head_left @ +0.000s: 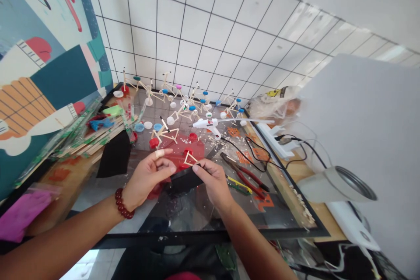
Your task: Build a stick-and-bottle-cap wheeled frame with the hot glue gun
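Note:
Near the front middle of the board, my right hand (215,181) pinches a black flat strip (186,180) between thumb and fingers. At the strip's left end is my left hand (149,177), thumb and fingertips brought together, index finger stretched out; anything in that pinch is too small to make out. A small frame of thin wooden sticks (190,158) shows just beyond the right thumb, with a red cap (188,152) by it. Behind my left hand stands a stick bicycle model (166,134) with a red bottle-cap wheel (153,143).
A white glue gun (210,125) lies behind the hands, its cord running right. Pliers (246,175) and a yellow-green cutter (239,185) lie to the right. Several stick models with caps (192,108) line the back. Black sheet (114,155) and wooden sticks (88,140) lie left.

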{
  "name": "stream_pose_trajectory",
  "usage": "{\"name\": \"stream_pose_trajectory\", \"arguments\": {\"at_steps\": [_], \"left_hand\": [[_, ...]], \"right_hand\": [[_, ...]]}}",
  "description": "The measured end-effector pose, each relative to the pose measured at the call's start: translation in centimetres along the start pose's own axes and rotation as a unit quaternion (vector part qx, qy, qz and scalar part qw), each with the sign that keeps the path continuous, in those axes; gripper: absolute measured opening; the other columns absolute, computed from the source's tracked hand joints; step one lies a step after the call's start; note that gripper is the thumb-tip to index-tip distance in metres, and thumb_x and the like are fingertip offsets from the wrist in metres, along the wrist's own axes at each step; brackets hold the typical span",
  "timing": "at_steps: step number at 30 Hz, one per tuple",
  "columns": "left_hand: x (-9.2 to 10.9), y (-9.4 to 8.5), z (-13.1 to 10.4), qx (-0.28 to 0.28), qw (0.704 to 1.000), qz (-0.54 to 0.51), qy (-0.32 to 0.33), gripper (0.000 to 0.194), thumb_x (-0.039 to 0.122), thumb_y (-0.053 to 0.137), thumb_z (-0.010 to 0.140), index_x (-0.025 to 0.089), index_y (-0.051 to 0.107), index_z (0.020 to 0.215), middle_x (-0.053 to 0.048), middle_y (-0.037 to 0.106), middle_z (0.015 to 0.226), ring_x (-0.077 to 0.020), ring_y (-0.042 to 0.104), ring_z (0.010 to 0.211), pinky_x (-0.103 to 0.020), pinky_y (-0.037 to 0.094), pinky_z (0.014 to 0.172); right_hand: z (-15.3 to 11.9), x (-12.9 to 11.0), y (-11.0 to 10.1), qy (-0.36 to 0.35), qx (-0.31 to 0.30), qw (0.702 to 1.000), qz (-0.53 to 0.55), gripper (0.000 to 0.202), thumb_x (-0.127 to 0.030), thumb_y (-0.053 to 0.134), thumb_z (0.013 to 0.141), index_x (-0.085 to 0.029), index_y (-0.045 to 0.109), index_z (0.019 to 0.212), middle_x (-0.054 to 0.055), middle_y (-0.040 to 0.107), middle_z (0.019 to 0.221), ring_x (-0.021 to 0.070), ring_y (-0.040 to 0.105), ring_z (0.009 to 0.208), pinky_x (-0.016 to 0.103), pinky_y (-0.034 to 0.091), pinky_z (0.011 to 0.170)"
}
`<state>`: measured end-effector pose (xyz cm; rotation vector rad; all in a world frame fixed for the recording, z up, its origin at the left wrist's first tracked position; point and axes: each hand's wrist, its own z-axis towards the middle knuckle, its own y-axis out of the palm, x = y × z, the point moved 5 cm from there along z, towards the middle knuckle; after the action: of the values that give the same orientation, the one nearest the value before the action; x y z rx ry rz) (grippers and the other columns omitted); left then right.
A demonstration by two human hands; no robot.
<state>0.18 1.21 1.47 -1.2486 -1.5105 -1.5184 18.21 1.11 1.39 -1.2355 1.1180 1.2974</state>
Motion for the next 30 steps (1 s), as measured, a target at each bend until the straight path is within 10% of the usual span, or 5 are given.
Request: {"name": "stream_pose_trajectory", "arguments": {"at_steps": [7, 30], "left_hand": [[-0.5, 1.0, -0.2, -0.073, 0.996, 0.042, -0.016, 0.053, 0.018, 0.084, 0.064, 0.014, 0.062, 0.112, 0.005, 0.066, 0.067, -0.007, 0.057, 0.062, -0.019, 0.046, 0.063], [-0.7, 0.8, -0.3, -0.07, 0.988, 0.136, 0.002, 0.057, 0.029, 0.072, 0.076, 0.014, 0.053, 0.128, 0.007, 0.057, 0.063, -0.0085, 0.049, 0.059, -0.022, 0.039, 0.059]], "right_hand": [[-0.5, -1.4, 1.3, -0.063, -0.058, 0.99, -0.109, 0.024, -0.034, 0.065, 0.081, -0.017, 0.061, 0.064, -0.003, 0.051, 0.058, 0.0097, 0.042, 0.055, 0.023, 0.033, 0.055], [-0.4, -0.4, 1.1, -0.075, -0.035, 0.988, -0.133, 0.039, -0.041, 0.058, 0.09, -0.018, 0.051, 0.059, -0.005, 0.039, 0.057, 0.009, 0.035, 0.056, 0.023, 0.029, 0.054]]}}
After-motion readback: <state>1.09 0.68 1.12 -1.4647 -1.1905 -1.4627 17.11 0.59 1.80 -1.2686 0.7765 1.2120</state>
